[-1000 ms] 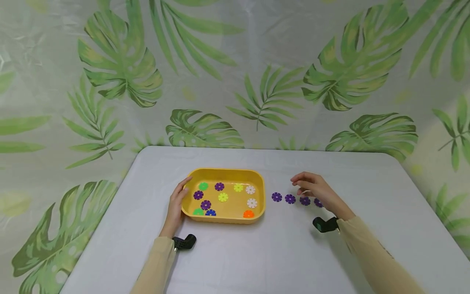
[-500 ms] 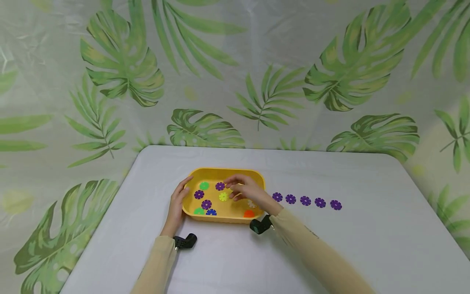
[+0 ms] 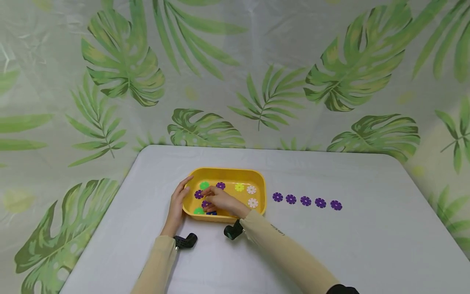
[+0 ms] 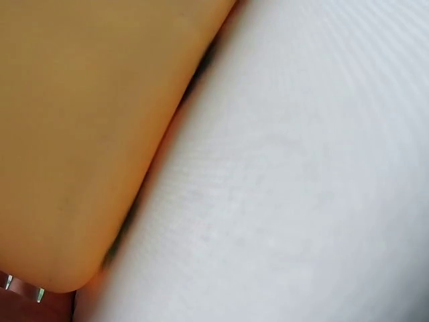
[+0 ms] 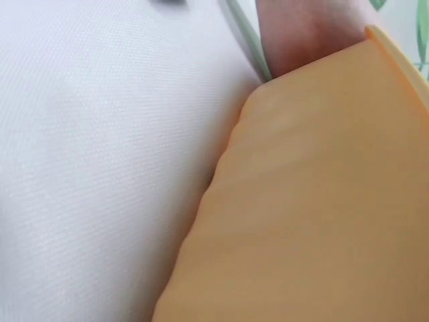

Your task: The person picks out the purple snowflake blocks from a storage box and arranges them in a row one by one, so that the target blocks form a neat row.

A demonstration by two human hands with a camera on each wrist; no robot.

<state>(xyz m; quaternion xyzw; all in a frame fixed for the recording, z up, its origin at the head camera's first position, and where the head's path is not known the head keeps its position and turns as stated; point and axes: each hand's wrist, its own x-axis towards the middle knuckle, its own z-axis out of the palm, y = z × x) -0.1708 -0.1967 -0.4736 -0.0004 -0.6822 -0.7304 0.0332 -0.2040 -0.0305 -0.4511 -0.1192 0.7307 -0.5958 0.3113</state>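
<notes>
Head view: yellow tray [image 3: 258,179] sits on the white tabletop [image 3: 330,253], left of centre. Left hand [image 3: 178,203] lies flat against the tray's left outer wall, fingers straight, thumb at the rim; it steadies, not grips.

Right hand [image 3: 219,200] is inside the tray, over its left half, fingers bent down toward a purple flower disc [image 3: 205,203] near the front. Whether the fingertips have closed on the disc or only touch it cannot be told; the hand covers most of it.

Other discs in the tray: green one [image 3: 204,185] at the back left, purple disc [image 3: 220,185] just beside it, another purple disc [image 3: 198,194] by the left wall, yellow-green disc [image 3: 239,187], two white discs [image 3: 251,196] toward the right end, a green disc [image 3: 198,211] and a blue disc [image 3: 211,212] at the front wall, partly hidden.

Right of the tray, apart from it: a row of five purple discs [image 3: 305,201] lying flat on the tabletop, evenly spaced, none touching.

Left wrist view: only the tray's outer wall [image 4: 80,134] against the tabletop. Right wrist view: tray wall [image 5: 315,201], blurred, nothing of the fingers.
</notes>
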